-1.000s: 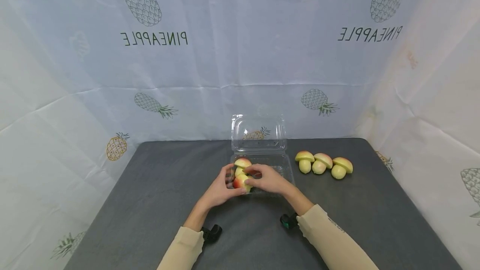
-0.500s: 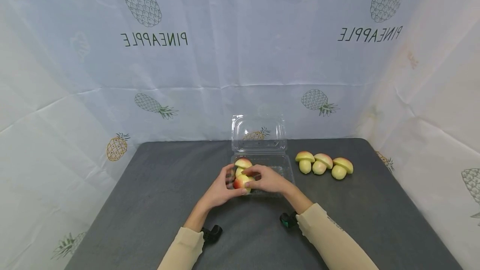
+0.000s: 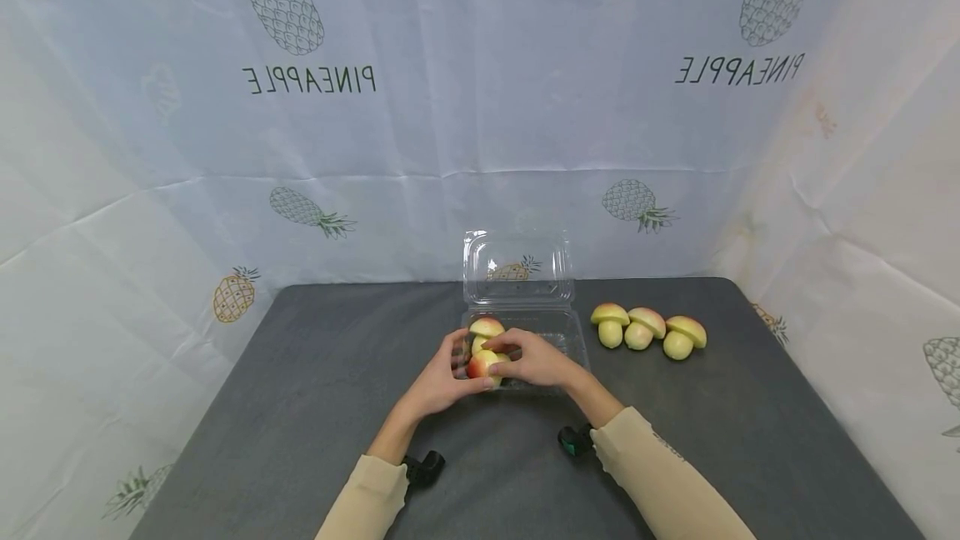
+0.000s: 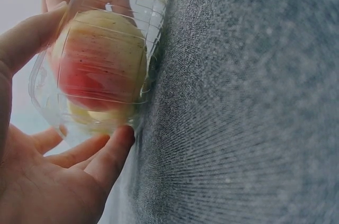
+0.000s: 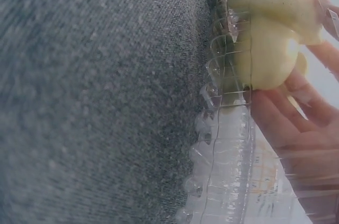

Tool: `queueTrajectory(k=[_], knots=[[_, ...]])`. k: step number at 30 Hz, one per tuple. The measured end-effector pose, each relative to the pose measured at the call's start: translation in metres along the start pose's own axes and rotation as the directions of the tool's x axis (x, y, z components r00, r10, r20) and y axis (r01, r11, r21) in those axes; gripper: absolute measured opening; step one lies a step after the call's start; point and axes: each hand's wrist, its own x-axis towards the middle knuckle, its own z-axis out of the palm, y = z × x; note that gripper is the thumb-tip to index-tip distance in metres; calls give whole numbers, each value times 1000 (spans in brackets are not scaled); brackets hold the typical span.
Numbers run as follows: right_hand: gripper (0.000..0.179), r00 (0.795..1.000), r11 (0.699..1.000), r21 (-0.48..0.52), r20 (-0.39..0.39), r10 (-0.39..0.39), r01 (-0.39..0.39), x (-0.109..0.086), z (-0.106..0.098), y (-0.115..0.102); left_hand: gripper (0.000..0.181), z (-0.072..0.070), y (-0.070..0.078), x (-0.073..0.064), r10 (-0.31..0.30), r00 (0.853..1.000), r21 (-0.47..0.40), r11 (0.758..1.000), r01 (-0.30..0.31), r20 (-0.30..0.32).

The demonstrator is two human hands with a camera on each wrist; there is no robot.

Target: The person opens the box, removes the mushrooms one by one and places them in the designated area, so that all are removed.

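A clear plastic clamshell container (image 3: 557, 327) lies on the table with its lid (image 3: 517, 261) raised at the back. My left hand (image 3: 441, 379) holds its left end, with the thumb along the front rim and the fingers against the outer wall. Inside that end sit two mushroom-shaped pieces, yellow with red-blushed caps. The front mushroom (image 3: 482, 363) is pinched by my right hand (image 3: 531, 358), which reaches in over the container; its cap (image 4: 100, 60) and pale stem (image 5: 267, 52) show through the plastic. The rear mushroom (image 3: 486, 327) is partly hidden by the fingers.
Three more mushrooms stand in a row right of the container: a left one (image 3: 610, 323), a middle one (image 3: 643, 327) and a right one (image 3: 682, 337). The dark grey table (image 3: 337, 357) ends at a pineapple-print cloth (image 3: 420, 223) behind it. Each wrist wears a black camera.
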Motion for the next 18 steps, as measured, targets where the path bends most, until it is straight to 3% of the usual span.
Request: queueTrajectory(k=[18], knots=[[45, 997, 1000, 9, -71, 11, -11, -9, -7, -11, 95, 1, -1, 1, 0, 1000, -19, 1000, 0, -17]])
